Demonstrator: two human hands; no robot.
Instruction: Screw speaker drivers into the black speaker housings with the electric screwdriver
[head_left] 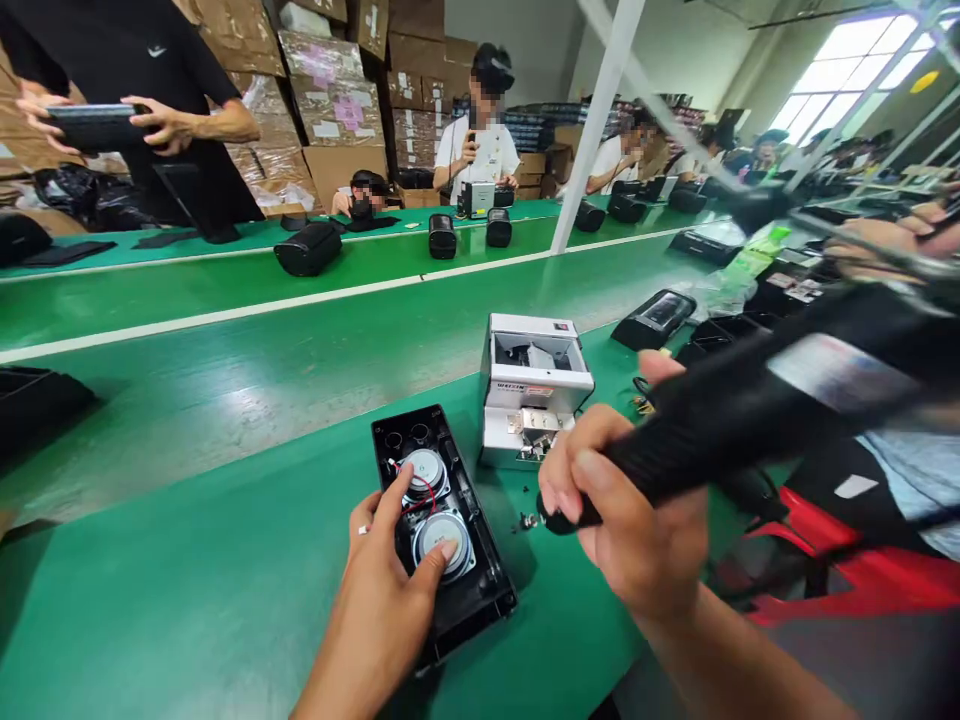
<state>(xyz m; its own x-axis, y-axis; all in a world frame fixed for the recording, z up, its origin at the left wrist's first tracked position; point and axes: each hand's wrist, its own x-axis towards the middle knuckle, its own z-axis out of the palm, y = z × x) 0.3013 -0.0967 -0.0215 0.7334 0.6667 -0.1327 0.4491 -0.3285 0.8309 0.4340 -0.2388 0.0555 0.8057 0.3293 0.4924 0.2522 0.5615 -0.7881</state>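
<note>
An open black speaker housing (480, 560) lies on the green table, with two round silver speakers (426, 472) and a red wire inside. My left hand (397, 570) rests on it, thumb on the lower speaker and a finger at the upper one, fingers apart. My right hand (630, 510) is wrapped round a black electric screwdriver (697, 420), raised to the right of the housing. Its tip is near the white screw feeder (536, 390) and small loose screws (528, 521) on the table.
Black speaker units (307, 248) stand on the green conveyor (337, 330) beyond. Another unit (654, 318) sits right of the feeder. A white post (600, 130) rises behind. People work across the line and at the right. A red stool (862, 560) is at the lower right.
</note>
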